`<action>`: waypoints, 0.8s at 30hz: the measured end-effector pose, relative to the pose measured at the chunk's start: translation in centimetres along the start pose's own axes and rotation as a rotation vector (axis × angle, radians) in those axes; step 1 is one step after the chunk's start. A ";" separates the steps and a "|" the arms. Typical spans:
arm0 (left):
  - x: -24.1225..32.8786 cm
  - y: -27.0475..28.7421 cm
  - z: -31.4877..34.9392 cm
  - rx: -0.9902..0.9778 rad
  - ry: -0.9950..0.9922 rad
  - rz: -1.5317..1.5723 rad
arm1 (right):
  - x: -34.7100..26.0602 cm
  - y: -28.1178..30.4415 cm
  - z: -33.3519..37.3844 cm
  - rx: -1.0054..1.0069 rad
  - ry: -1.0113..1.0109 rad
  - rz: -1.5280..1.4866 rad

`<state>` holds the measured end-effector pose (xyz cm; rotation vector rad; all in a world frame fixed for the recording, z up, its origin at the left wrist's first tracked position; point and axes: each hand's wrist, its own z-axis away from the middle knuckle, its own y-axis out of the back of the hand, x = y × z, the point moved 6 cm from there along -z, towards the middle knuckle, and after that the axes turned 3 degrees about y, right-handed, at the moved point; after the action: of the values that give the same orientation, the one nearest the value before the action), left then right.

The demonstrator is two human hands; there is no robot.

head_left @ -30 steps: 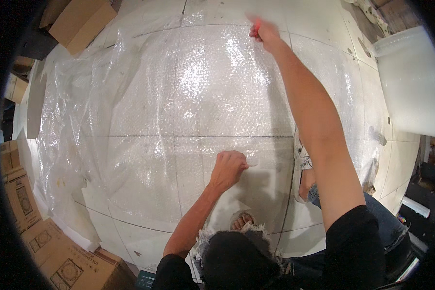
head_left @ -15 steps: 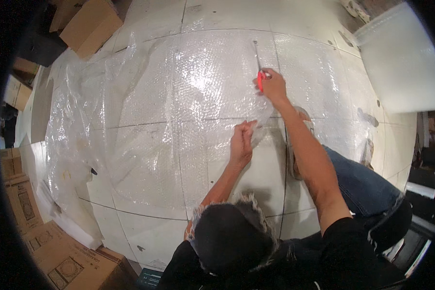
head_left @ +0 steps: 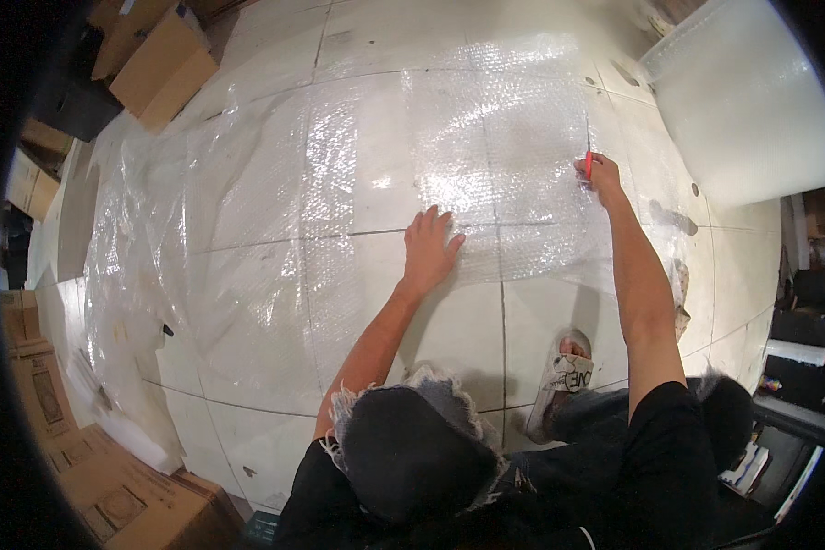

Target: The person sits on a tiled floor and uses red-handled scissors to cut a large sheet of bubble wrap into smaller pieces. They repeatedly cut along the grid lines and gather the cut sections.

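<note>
My right hand (head_left: 601, 179) is closed round the red handles of a pair of scissors (head_left: 588, 162), their blades pointing away from me over clear bubble wrap. Beneath the scissors, a sheet of bubble wrap (head_left: 522, 197) lies flat on the tiles. My left hand (head_left: 429, 249) rests with its fingers spread near the left edge of that sheet. Farther left spreads another, more crumpled stretch of bubble wrap (head_left: 247, 229); a strip of bare tile shows between the two.
A large bubble wrap roll (head_left: 742, 110) stands at the far right. Cardboard boxes (head_left: 160, 69) are at the far left, with more boxes (head_left: 128, 495) at the near left. My sandalled foot (head_left: 564, 376) is on the floor between my arms. Dark shelving (head_left: 811, 302) lines the right side.
My right hand has moved right with the scissors. My left hand has shifted left and opened flat. A gap now shows in the bubble wrap, and my foot has drawn back.
</note>
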<state>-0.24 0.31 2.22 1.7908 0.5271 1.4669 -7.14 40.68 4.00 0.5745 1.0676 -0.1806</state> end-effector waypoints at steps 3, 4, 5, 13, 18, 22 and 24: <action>0.9 -1.4 -2.2 -0.008 0.078 -0.019 | 1.2 2.7 -2.2 0.053 0.050 0.192; 1.4 -1.7 -2.7 -0.013 0.118 -0.029 | 1.6 3.6 -2.4 0.088 0.047 0.234; 2.0 -1.9 -3.2 0.031 0.146 -0.069 | 2.1 4.1 -2.6 0.126 0.044 0.278; 1.4 -2.1 -6.4 0.138 0.409 0.089 | 0.3 4.5 -0.1 0.430 0.100 0.773; 1.7 -2.1 -7.7 0.098 0.453 0.162 | 0.9 4.1 -0.9 0.332 0.168 0.616; -0.3 -1.5 -8.9 0.138 0.284 0.260 | -1.5 3.8 -0.5 0.356 0.303 0.503; 0.8 -1.2 -9.4 0.131 0.274 0.389 | -2.8 5.8 -1.1 0.417 0.403 0.464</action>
<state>-8.88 4.34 2.38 1.8785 0.4320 2.0040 -6.93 45.76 8.11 1.2565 1.2596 0.1322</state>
